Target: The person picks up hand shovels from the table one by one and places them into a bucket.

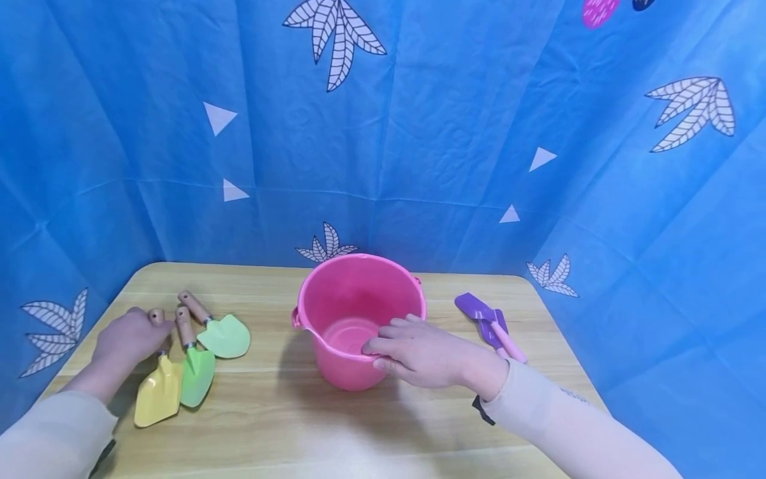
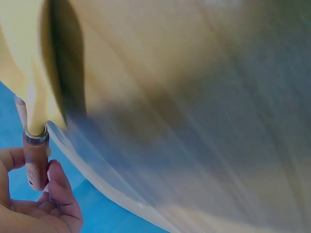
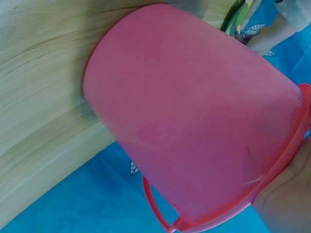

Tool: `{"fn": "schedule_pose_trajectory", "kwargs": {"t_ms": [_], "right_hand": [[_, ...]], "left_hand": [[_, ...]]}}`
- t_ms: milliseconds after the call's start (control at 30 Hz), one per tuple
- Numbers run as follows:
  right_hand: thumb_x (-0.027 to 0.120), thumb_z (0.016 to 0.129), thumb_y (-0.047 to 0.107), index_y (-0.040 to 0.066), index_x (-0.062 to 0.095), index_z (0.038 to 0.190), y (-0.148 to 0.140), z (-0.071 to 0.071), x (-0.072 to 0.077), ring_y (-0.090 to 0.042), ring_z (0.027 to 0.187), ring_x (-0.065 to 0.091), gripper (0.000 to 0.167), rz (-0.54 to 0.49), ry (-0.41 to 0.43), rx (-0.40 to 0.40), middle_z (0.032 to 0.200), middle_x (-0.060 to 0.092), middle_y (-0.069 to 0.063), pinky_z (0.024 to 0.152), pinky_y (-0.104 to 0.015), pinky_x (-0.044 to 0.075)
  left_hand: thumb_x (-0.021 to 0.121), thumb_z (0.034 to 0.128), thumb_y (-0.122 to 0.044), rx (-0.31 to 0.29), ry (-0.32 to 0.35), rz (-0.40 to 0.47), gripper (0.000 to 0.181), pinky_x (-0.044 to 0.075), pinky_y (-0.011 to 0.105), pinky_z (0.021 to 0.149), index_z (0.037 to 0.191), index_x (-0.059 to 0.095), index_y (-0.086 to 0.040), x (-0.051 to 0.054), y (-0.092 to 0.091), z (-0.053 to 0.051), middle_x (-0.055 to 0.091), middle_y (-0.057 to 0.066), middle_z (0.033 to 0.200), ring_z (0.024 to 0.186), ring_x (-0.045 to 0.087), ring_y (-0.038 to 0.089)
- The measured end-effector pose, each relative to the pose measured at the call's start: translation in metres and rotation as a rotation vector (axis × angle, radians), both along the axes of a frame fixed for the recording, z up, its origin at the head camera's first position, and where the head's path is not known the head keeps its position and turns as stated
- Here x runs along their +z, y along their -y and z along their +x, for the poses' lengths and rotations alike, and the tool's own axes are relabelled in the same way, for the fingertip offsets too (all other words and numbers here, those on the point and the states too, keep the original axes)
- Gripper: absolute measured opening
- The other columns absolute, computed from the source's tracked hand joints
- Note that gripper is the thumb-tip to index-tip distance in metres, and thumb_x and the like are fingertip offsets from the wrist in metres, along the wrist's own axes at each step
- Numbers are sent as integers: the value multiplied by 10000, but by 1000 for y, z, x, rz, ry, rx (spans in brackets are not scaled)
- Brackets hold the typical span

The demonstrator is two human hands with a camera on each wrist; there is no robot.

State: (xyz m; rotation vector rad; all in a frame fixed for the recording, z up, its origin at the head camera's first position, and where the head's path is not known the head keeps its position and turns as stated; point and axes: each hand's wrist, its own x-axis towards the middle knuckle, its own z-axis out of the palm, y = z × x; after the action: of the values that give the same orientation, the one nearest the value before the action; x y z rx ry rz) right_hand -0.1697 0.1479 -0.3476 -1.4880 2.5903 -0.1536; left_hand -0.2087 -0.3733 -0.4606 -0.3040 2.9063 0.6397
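On the left of the head view, my left hand (image 1: 127, 336) holds a yellow toy shovel (image 1: 159, 394) by its wooden handle. The left wrist view shows fingers and thumb around that handle (image 2: 36, 162), below the metal collar. A pink bucket (image 1: 344, 372) stands upright mid-table, its visible inside bare. My right hand (image 1: 426, 352) grips the near right of its rim, fingers over the edge. The bucket's outer wall (image 3: 184, 111) fills much of the right wrist view, where only part of that hand shows. Beside the yellow shovel lie a green shovel (image 1: 197, 376) and a pale green spade (image 1: 225, 337).
Right of the bucket, purple toy tools (image 1: 475, 306), one with a pink handle (image 1: 509, 342), lie partly overlapping, partly behind my right wrist. The wooden table (image 1: 251, 432) has rounded far corners. Blue patterned cloth (image 1: 383, 133) hangs behind it and along both sides.
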Motion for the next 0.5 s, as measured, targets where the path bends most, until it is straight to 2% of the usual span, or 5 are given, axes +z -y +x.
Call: {"fn": "schedule_pose_trajectory", "kwargs": {"t_ms": [200, 400, 500], "right_hand": [[436, 1058, 445, 308, 561, 1363, -1, 0, -1, -65, 1079, 498, 357, -1, -1, -1, 1162, 593, 149, 955, -324, 443], [452, 1056, 430, 313, 566, 1363, -1, 1, -1, -60, 1063, 495, 347, -5, -11, -3, 1127, 582, 151, 948, -320, 442], [435, 1058, 445, 312, 565, 1364, -1, 1, -2, -59, 1066, 496, 358, -3, -13, -2, 1132, 585, 151, 949, -318, 442]], "left_hand": [[472, 993, -417, -2, -76, 9, 514, 410, 373, 520, 860, 597, 64, 0, 0, 5, 571, 202, 768, 661, 521, 315], [493, 988, -401, 1, -118, 11, 533, 420, 400, 526, 928, 579, 121, 2, 0, 11, 574, 271, 831, 680, 529, 349], [497, 985, -395, -2, -143, 7, 507, 406, 384, 518, 870, 589, 90, 4, -2, 13, 571, 257, 810, 667, 527, 340]]}}
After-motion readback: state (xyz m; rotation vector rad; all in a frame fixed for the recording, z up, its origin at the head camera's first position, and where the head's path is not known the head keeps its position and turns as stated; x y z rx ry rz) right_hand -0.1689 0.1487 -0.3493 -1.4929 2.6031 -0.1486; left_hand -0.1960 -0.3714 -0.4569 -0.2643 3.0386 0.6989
